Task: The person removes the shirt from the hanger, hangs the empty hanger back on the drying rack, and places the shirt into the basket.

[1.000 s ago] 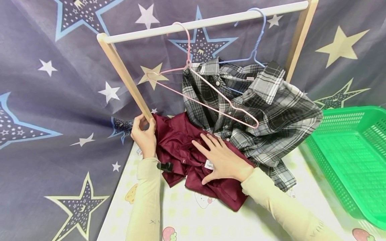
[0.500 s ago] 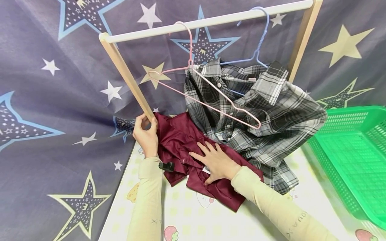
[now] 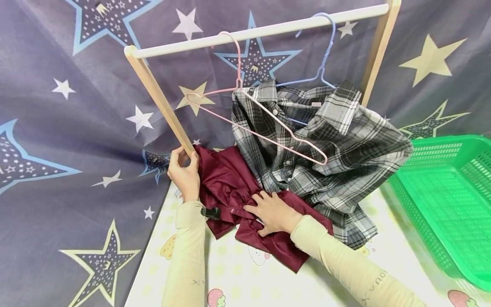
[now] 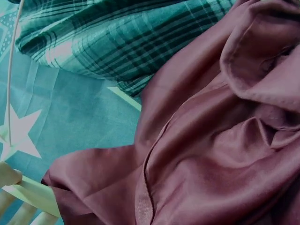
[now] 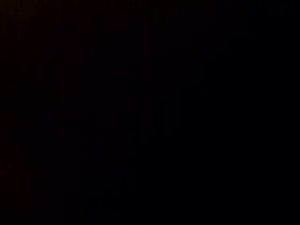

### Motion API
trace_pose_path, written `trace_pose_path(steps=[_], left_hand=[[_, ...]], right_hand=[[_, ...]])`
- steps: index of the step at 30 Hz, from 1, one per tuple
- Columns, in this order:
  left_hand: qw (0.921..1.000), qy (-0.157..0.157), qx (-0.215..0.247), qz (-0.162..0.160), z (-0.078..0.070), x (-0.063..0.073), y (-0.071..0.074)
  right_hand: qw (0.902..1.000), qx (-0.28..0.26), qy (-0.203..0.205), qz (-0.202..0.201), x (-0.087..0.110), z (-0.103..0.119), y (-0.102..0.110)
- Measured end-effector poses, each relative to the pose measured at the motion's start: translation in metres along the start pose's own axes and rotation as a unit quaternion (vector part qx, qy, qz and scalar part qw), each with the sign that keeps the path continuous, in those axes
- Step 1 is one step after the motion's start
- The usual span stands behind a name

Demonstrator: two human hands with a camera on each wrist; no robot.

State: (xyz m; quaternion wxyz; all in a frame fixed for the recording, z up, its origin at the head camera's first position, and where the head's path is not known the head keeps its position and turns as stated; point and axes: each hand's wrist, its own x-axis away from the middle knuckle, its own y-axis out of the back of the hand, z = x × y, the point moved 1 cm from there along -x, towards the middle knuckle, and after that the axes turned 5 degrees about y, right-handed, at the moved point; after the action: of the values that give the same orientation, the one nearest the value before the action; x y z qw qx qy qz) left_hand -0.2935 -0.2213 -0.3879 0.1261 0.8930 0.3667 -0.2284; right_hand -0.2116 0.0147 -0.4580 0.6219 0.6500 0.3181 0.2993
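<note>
The left hand [image 3: 185, 175] pinches the lower part of a wooden post [image 3: 161, 100] between thumb and fingers, and in the left wrist view its fingertips show around that post in the lower left corner. Just to the right of this hand begins a maroon garment [image 3: 222, 170], crumpled and spreading across to the right hand [image 3: 277, 214]. The right hand rests on top of the garment, fingers bent and slightly apart, thumb nearer the person; whether they pinch the cloth cannot be told, as the right wrist view is nearly black. Beyond and to the right of that hand, a plaid shirt [image 3: 368, 140] hangs from a blue hanger [image 3: 322, 70], its lower folds reaching the table [image 3: 238, 285]. A bare pink hanger [image 3: 239, 83] hangs above and between the hands, in front of the plaid shirt; both hooks sit over a white rail [image 3: 268, 30]. Well to the right of the right hand stands a green basket [image 3: 441, 192]. Behind both hands hangs a star-patterned curtain [image 3: 96, 145].
</note>
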Motion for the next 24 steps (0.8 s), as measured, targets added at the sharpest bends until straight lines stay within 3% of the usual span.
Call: trace_pose_path(steps=[8, 19, 24], left_hand=[[1.0, -0.005, -0.004, -0.002, 0.0, 0.0, 0.001], [0.9999, 0.005, -0.016, -0.003, 0.001, -0.003, 0.0], [0.9999, 0.005, -0.014, -0.002, 0.002, -0.003, -0.002]], right_hand=[[0.9996, 0.026, -0.003, -0.01, -0.003, 0.009, 0.001], [0.9949, 0.061, 0.027, -0.075, -0.004, 0.015, 0.007], [0.9931, 0.054, 0.041, -0.095, 0.001, 0.01, 0.019]])
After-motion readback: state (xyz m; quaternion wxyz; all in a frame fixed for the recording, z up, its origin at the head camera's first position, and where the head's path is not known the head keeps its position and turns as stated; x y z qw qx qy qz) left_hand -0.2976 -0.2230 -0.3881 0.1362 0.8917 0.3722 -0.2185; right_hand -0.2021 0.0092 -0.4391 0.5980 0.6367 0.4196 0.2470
